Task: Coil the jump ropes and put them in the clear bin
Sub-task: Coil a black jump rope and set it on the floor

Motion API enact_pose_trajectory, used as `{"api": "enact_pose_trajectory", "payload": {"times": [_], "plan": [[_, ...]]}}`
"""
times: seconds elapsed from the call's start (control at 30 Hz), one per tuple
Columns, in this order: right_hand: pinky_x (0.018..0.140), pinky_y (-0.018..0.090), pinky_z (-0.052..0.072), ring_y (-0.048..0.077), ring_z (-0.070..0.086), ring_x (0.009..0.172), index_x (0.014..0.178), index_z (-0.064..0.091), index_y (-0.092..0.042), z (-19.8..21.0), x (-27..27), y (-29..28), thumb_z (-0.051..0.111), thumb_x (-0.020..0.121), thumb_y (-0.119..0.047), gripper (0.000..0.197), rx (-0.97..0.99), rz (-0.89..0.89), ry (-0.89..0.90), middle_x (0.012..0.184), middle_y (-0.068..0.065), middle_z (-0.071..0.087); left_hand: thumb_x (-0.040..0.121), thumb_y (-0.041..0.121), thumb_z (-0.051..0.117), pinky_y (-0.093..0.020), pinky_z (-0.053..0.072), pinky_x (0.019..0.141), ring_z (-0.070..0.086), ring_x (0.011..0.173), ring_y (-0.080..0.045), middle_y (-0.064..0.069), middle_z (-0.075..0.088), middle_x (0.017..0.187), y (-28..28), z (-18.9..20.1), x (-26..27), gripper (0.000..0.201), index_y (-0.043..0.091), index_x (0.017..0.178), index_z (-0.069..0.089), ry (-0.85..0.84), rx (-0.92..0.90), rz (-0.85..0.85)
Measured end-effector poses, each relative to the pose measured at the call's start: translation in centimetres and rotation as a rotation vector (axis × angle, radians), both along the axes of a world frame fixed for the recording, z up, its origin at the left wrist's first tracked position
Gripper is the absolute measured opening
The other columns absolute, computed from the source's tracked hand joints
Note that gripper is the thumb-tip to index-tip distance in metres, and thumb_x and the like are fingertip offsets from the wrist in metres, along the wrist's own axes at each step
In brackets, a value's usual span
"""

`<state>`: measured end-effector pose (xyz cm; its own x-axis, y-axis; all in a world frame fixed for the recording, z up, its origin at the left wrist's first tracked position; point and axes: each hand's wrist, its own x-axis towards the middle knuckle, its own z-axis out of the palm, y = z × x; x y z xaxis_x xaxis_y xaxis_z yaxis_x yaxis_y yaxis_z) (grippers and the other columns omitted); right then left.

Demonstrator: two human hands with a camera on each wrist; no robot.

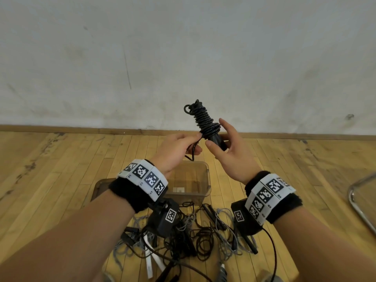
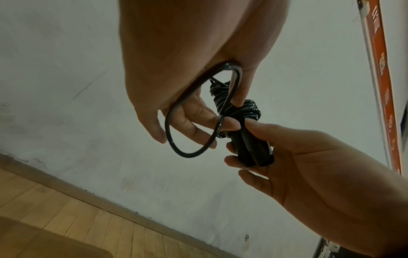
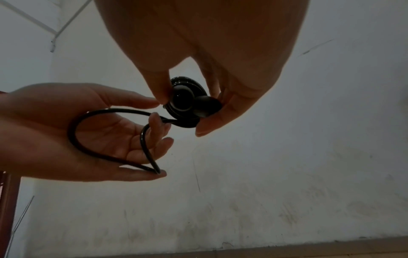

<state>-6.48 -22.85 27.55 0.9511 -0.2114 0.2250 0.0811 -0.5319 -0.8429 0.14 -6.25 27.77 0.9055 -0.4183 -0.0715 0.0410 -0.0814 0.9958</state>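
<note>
Head view: even, diffuse light, no hard shadows, sharp at centre, wide-angle bowing along the wooden plank floor and soft smear at the edges. Both wrist views: dim and backlit by the pale scuffed plaster wall, so the left hand and right hand go dark. Small glints on the glossy black coiled jump rope. Near skin is blurred.
</note>
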Motion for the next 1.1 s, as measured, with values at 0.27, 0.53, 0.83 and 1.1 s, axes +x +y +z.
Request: {"api": "enact_pose_trajectory", "payload": {"times": [0.27,0.53,0.83,1.1], "plan": [[0.094,0.033,0.055,0.012,0.064,0.106,0.148,0.038,-0.034,-0.2,0.1,0.4,0.081,0.083,-0.035,0.078,-0.119,-0.078,-0.068,0.116,-0.007,0.06,0.088,0.058,0.068,-0.048,0.059,0.09,0.065,0.074,-0.015,0.0,0.075,0.08,-0.3,0.3,-1.0,0.043,0.018,0.1,0.079,-0.014,-0.02,-0.045],[0.068,0.02,0.055,0.008,0.072,0.091,0.149,0.027,-0.036,0.6,-0.4,0.7,0.075,0.09,-0.015,0.079,0.175,0.135,-0.022,0.113,0.002,0.068,0.093,0.051,0.068,-0.041,0.058,0.084,0.065,0.072,-0.016,0.001,0.064,0.072,-0.3,0.2,-1.0,0.039,0.012,0.087,0.074,-0.055,-0.064,-0.002],[0.066,0.026,0.056,0.016,0.074,0.081,0.151,0.03,-0.023,-0.6,0.0,-0.1,0.06,0.101,-0.013,0.059,0.115,0.106,0.005,0.108,0.004,0.071,0.096,0.053,0.063,-0.035,0.059,0.083,0.075,0.086,-0.021,-0.004,0.079,0.093,0.1,0.7,-0.4,0.042,0.016,0.111,0.076,0.128,0.012,-0.145],[0.074,0.055,0.058,0.025,0.067,0.075,0.148,0.024,-0.036,-1.0,0.5,-0.4,0.056,0.101,-0.015,0.061,-0.006,0.018,-0.074,0.097,-0.001,0.069,0.09,0.017,0.077,-0.027,0.06,0.07,0.065,0.065,-0.004,0.004,0.07,0.083,-0.1,0.2,-0.4,0.022,0.017,0.112,0.074,0.092,0.004,-0.04]]}}
